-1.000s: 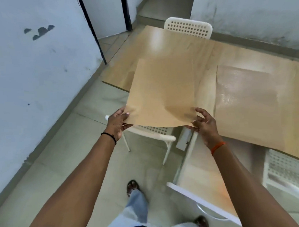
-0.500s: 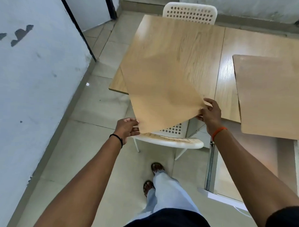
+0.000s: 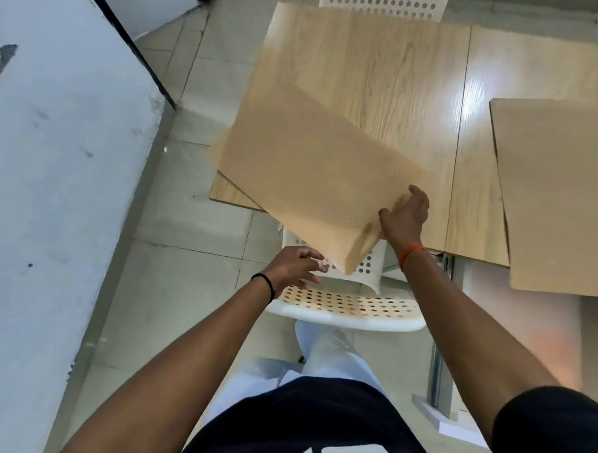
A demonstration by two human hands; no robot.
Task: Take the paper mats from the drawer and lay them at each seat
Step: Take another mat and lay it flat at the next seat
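One mat already sits at 3 o'clock on the table — right hand pinches the next mat at 12, left hand loose-fingered just under its corner, more seats likely left.

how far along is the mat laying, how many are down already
One paper mat already lies flat on the table, at the right. A second mat is in hand: the right hand grips its near edge and it hangs tilted over the table's left corner, above the near white chair. The left hand is open just beside its lower corner. The far chair has no mat in front of it yet.
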